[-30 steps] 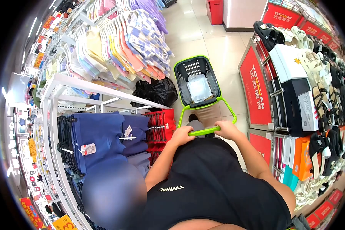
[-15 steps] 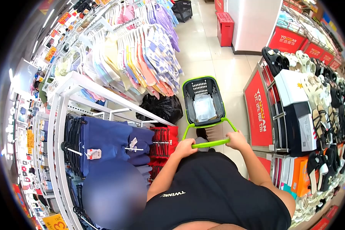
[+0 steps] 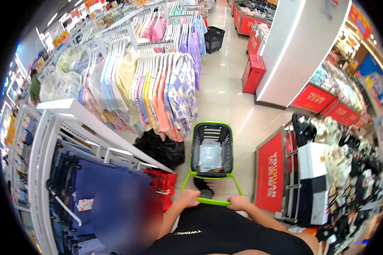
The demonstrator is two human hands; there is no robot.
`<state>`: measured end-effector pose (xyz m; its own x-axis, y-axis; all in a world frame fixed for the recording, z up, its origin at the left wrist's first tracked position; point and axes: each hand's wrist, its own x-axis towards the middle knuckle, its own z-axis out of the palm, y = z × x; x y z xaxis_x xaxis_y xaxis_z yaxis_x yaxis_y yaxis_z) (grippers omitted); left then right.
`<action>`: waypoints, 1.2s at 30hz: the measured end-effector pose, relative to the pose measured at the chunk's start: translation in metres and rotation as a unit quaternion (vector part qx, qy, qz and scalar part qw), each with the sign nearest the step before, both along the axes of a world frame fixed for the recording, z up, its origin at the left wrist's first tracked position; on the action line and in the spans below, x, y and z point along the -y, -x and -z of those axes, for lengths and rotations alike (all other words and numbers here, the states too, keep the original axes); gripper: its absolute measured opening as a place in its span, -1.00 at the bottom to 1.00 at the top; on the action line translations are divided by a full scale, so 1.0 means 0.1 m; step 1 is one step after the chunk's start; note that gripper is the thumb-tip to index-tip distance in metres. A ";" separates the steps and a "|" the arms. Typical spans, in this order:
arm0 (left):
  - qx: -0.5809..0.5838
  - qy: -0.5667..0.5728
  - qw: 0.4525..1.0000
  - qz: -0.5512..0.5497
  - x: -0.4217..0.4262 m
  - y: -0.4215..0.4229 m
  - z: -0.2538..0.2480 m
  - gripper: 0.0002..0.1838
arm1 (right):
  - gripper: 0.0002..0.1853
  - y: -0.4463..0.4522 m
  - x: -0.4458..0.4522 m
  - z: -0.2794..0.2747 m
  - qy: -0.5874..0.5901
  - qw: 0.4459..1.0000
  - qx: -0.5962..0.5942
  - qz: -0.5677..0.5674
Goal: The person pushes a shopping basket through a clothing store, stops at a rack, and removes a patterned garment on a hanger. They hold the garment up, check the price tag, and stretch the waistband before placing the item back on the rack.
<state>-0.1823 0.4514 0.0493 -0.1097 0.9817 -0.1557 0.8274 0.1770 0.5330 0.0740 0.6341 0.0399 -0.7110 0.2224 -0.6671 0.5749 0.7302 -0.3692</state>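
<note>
In the head view, a dark grey shopping basket [image 3: 195, 159] with a bright green rim stands low in front of me over the floor. Its green handle [image 3: 214, 201] is pulled back toward my body. My left hand [image 3: 188, 198] is wrapped round the handle's left end, and my right hand [image 3: 238, 203] grips its right end. Inside the basket lie flat items in clear plastic wrapping [image 3: 210, 155]; I cannot make out what they are. One of my shoes [image 3: 203, 185] shows just behind the basket.
Left of me are a white rack [image 3: 57, 106] with blue shorts [image 3: 98, 178], a black plastic bag [image 3: 161, 149] and hanging children's shirts [image 3: 157, 97]. To the right are a shoe display [image 3: 327, 140] and a pillar [image 3: 285, 55] with a red box [image 3: 254, 74]. Another black basket [image 3: 214, 39] stands farther along the tiled aisle [image 3: 223, 93].
My view has tilted up, so the basket, hands and racks sit lower and more of the aisle shows. A shoe now shows more clearly behind the basket. Both hands keep their grip.
</note>
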 end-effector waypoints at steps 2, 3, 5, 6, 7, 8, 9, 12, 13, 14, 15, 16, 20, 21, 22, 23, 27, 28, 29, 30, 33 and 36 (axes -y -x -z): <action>-0.006 0.009 1.000 0.010 -0.14 0.13 -0.07 -0.78 | -0.47 0.14 -0.13 -0.14 0.017 1.000 0.021 0.000; -0.008 0.023 1.000 0.009 -0.21 0.17 -0.21 -0.78 | -0.46 0.19 -0.19 -0.10 0.022 0.999 0.034 -0.001; -0.002 0.033 0.999 0.017 -0.36 0.32 -0.17 -0.77 | -0.46 0.30 -0.34 -0.08 0.032 0.998 0.060 -0.005; 0.004 0.031 0.999 0.028 -0.41 0.38 -0.05 -0.77 | -0.47 0.38 -0.42 -0.12 0.039 0.996 0.075 -0.008; 0.009 0.039 0.999 0.023 -0.48 0.45 -0.03 -0.77 | -0.47 0.48 -0.49 -0.15 0.043 0.996 0.075 -0.015; 0.014 0.050 0.998 0.020 -0.54 0.52 -0.06 -0.77 | -0.47 0.55 -0.53 -0.17 0.050 0.996 0.076 -0.021; 0.017 0.044 0.999 0.013 -0.59 0.59 -0.08 -0.77 | -0.46 0.63 -0.58 -0.16 0.056 0.995 0.085 -0.019; 0.010 0.029 1.000 -0.005 -0.74 0.81 -0.18 -0.78 | -0.43 0.87 -0.72 -0.16 0.068 0.993 0.096 -0.018; 0.010 0.025 1.000 -0.007 -0.78 0.88 -0.15 -0.79 | -0.41 0.95 -0.75 -0.19 0.079 0.993 0.087 -0.010; 0.009 0.023 1.000 -0.010 -0.82 0.95 -0.14 -0.80 | -0.41 1.04 -0.79 -0.21 0.075 0.992 0.097 -0.021; 0.018 0.019 0.999 -0.022 -0.85 1.00 -0.12 -0.80 | -0.41 1.13 -0.81 -0.27 0.077 0.992 0.102 -0.010; 0.021 0.000 0.999 -0.028 -0.88 1.05 -0.11 -0.80 | -0.41 1.18 -0.83 -0.29 0.078 0.991 0.105 0.001; 0.021 -0.050 0.998 -0.034 -1.01 1.19 -0.04 -0.82 | -0.42 1.29 -0.99 -0.29 0.092 0.993 0.078 0.006; 0.028 -0.051 0.998 -0.034 -1.05 1.21 -0.03 -0.82 | -0.42 1.33 -1.02 -0.32 0.088 0.993 0.071 0.014; 0.032 -0.054 0.997 -0.039 -1.09 1.23 -0.02 -0.82 | -0.42 1.36 -1.06 -0.35 0.085 0.994 0.063 0.024; 0.036 -0.051 0.997 -0.040 -1.14 1.24 0.00 -0.82 | -0.42 1.38 -1.10 -0.36 0.081 0.994 0.068 0.021; 0.026 -0.034 0.998 -0.041 -1.35 1.27 -0.04 -0.82 | -0.42 1.43 -1.32 -0.33 0.069 0.995 0.070 0.013; 0.029 -0.037 0.998 -0.035 -1.39 1.30 -0.04 -0.82 | -0.43 1.43 -1.36 -0.31 0.073 0.995 0.071 0.013; 0.039 -0.040 0.998 -0.038 -1.43 1.31 -0.05 -0.81 | -0.48 1.38 -1.39 -0.24 0.053 0.998 0.033 0.009; 0.049 -0.042 0.997 -0.041 -1.47 1.33 -0.06 -0.80 | -0.48 1.38 -1.41 -0.28 0.049 0.998 0.033 0.016; 0.037 -0.046 0.997 -0.044 -1.59 1.38 -0.06 -0.77 | -0.57 1.52 -1.48 -0.47 0.067 0.995 0.017 0.069; 0.016 -0.042 0.998 -0.052 -1.64 1.42 -0.06 -0.77 | -0.56 1.49 -1.52 -0.33 0.024 0.997 -0.052 0.056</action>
